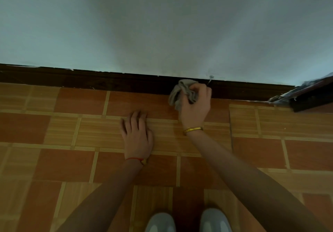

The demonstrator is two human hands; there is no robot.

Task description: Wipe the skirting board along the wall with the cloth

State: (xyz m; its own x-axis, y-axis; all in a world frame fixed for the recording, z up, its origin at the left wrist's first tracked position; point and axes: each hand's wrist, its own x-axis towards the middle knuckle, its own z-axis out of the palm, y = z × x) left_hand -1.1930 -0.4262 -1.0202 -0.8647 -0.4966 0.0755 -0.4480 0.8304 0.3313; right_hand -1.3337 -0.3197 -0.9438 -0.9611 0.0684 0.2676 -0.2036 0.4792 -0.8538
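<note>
Right now the grey cloth [182, 93] sits bunched against the dark skirting board [108, 82], right of the frame's centre, where the right hand [195, 105] has its fingers [195, 88] curled tight around it, so the wiping step looks under way. The left hand [137, 134] lies flat on the tiled floor [72, 132] at centre, fingers spread, likely as a brace. Next, I judge, the cloth must slide along the board with steady pressure, the long stretch toward the left seemingly remaining.
</note>
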